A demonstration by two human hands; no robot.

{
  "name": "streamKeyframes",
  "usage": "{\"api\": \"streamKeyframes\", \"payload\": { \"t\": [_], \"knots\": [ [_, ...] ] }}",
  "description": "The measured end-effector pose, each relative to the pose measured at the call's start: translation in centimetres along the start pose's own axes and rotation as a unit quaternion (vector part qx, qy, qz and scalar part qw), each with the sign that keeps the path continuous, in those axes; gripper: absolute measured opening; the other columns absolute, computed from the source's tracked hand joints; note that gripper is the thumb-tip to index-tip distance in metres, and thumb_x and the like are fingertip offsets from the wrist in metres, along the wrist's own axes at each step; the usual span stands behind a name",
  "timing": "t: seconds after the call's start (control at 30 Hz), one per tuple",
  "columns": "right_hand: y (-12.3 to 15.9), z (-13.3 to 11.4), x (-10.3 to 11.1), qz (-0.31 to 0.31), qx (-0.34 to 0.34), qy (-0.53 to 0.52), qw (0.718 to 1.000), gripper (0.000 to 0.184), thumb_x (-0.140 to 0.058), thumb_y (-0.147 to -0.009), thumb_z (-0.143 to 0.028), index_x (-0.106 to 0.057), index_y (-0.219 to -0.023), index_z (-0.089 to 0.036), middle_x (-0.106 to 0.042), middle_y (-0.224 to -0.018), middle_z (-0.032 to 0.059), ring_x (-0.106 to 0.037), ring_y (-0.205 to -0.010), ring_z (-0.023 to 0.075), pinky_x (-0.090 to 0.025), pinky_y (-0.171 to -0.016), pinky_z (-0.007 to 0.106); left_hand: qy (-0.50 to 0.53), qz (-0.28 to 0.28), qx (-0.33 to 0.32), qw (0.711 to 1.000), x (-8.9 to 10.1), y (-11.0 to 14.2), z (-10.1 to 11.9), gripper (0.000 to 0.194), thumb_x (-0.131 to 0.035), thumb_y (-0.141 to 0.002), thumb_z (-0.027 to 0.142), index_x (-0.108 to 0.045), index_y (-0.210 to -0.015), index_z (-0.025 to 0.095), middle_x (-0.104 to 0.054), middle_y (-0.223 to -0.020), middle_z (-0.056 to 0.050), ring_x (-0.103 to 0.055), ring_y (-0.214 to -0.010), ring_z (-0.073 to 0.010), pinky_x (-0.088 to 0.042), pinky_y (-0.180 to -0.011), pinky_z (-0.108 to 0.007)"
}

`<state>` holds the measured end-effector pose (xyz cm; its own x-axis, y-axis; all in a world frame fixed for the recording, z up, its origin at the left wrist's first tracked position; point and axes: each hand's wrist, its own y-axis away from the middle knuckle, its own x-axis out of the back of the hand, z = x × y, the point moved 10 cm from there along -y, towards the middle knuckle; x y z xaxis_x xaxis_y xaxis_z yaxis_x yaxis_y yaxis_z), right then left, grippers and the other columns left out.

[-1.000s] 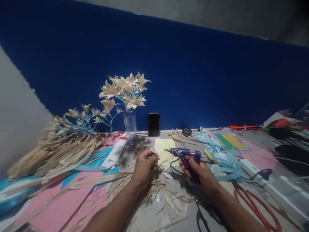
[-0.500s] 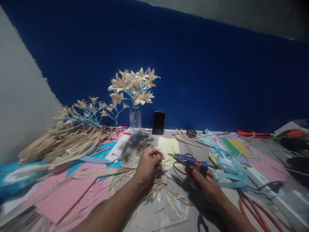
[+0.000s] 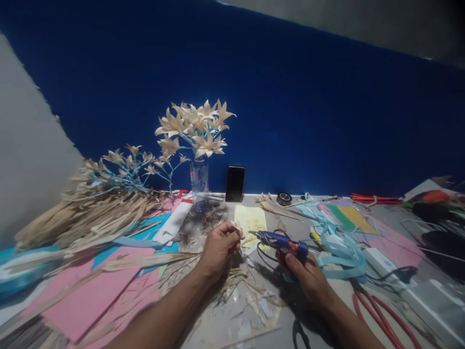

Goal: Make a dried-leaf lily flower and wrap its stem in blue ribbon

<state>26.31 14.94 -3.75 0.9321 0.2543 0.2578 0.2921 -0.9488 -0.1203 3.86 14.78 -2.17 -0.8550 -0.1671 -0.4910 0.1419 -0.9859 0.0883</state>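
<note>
Now, left hand (image 3: pixel 220 249) pinching small pale piece (image 3: pixel 238 227), right hand (image 3: pixel 304 275) gripping blue glue gun (image 3: pixel 278 240), more tilted than before

Your right hand (image 3: pixel 304 272) grips the glue gun (image 3: pixel 278 240), nozzle (image 3: pixel 253 232) pointing to 10 o'clock. Your left hand (image 3: pixel 222 246) pinches a small pale piece (image 3: pixel 238 227); clear vase (image 3: pixel 199 186) at its 11.

Orange-patched blue glue gun (image 3: pixel 278 240), small whitish piece (image 3: pixel 238 227), pale-yellow paper (image 3: pixel 249 217), cream flowers (image 3: pixel 196 127) on light-blue stems (image 3: pixel 133 182), pink sheets (image 3: pixel 98 288) near left, green-and-yellow banded sheet (image 3: pixel 347 218) far right, red scissor handles (image 3: pixel 397 320), deep-blue wall (image 3: pixel 290 97)
</note>
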Motion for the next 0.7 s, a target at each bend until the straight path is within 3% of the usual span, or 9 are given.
{"api": "streamKeyframes", "payload": {
  "t": [0.23, 0.7],
  "knots": [
    [0.0, -0.5, 0.9, 0.040, 0.008, 0.005, 0.999, 0.055, -0.060, -0.088, -0.067, -0.076, -0.079, -0.015, -0.064, -0.067, 0.0069, -0.056, -0.065, 0.0207, -0.052, -0.061, 0.034, 0.007, 0.001, -0.007, 1.000, 0.1, -0.1, 0.0, 0.032, -0.086, -0.058, 0.027, -0.058, -0.067, 0.016, -0.057, -0.062, 0.003, -0.047, -0.046, -0.0057, -0.033, -0.045, -0.018],
    [0.3, -1.3, 0.3, 0.035, 0.029, 0.023, 0.999, 0.049, -0.063, -0.088, -0.063, -0.079, -0.091, -0.018, -0.073, -0.080, 0.0089, -0.064, -0.076, 0.0255, -0.057, -0.073, 0.038, 0.013, -0.001, -0.010, 1.000, 0.1, 0.0, -0.1, 0.032, -0.087, -0.058, 0.027, -0.059, -0.068, 0.016, -0.060, -0.066, 0.002, -0.046, -0.048, -0.0054, -0.034, -0.047, -0.019]
  ]
}}
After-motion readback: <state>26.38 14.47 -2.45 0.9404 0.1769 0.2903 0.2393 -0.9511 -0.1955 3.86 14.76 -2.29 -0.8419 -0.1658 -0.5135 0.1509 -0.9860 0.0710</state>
